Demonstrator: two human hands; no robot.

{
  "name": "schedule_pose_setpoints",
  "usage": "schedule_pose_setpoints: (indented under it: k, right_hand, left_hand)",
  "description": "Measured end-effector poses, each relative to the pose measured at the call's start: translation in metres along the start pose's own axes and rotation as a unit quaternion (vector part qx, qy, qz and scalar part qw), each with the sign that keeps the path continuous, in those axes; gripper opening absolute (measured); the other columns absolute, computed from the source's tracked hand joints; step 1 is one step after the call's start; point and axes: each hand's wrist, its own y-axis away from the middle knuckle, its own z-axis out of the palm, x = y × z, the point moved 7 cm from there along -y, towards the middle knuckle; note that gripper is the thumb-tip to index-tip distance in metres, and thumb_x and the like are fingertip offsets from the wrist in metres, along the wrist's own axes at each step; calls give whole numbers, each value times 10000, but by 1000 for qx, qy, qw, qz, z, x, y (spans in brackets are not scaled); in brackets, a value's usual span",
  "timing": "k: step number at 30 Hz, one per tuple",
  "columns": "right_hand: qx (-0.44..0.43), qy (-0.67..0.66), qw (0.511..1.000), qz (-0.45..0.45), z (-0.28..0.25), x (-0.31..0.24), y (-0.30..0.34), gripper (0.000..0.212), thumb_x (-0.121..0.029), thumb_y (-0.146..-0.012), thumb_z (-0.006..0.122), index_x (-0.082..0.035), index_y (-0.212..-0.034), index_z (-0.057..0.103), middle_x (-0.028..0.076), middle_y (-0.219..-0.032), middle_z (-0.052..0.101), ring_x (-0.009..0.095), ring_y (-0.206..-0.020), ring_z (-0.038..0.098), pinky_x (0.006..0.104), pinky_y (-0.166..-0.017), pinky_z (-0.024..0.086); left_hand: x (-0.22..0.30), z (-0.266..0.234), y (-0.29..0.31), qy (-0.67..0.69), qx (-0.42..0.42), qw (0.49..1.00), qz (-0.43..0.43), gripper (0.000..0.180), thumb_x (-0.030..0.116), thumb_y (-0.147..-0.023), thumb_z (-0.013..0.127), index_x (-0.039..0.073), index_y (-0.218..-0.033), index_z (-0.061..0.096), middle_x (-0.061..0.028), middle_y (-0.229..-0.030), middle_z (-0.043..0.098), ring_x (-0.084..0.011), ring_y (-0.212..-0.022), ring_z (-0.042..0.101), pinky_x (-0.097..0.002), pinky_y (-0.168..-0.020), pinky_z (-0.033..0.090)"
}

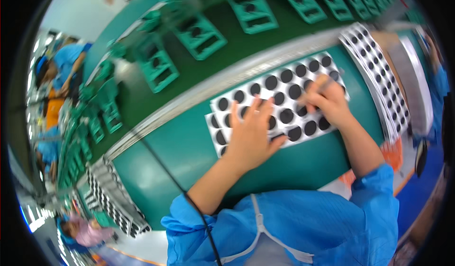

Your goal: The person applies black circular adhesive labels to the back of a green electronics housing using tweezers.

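Note:
A white sheet (247, 93) with rows of black round pads (286, 115) lies slantwise on the green work surface, with another such sheet's edge showing beneath it at the left. My left hand (251, 133) rests on it, palm down and fingers spread, holding nothing. Over the sheet's right part, the fingers of my right hand (327, 100) are bent and closed together just above the pads. Motion blurs these fingertips, and I cannot make out what they pinch.
Beyond a metal rail (189, 94), green plastic frames (250, 12) stand in a line on a dark green belt. Stacked dotted sheets (379, 76) lie at the right, more (111, 197) at the lower left. A black cable (163, 164) crosses the view. Other people (68, 59) work at the far left.

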Motion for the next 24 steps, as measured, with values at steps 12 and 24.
schedule_pose_setpoints:
  k: [12, 24]
  right_hand:
    - [-21, 71, 985, -153, -196, 107, 11, 185, -163, -911, 505, -38, -1043, 544, 43, -911, 524, 100, -790, 456, 250, -849, 408]
    - [-66, -356, 932, 28, -59, -6, 9, 117, -37, -830, 586, -49, -933, 640, 43, -924, 625, 153, -904, 524, 242, -700, 448]
  left_hand:
    - [18, -1, 3, 217, 195, 956, 22, 732, 259, -768, 626, -26, -1329, 254, -218, -1299, 367, -377, -1256, 314, -514, -1080, 102]
    - [-73, -196, 281, 113, 621, 743, -221, 270, 29, -783, 586, 26, -1042, 510, -93, -1004, 525, -180, -838, 537, -306, -758, 439]
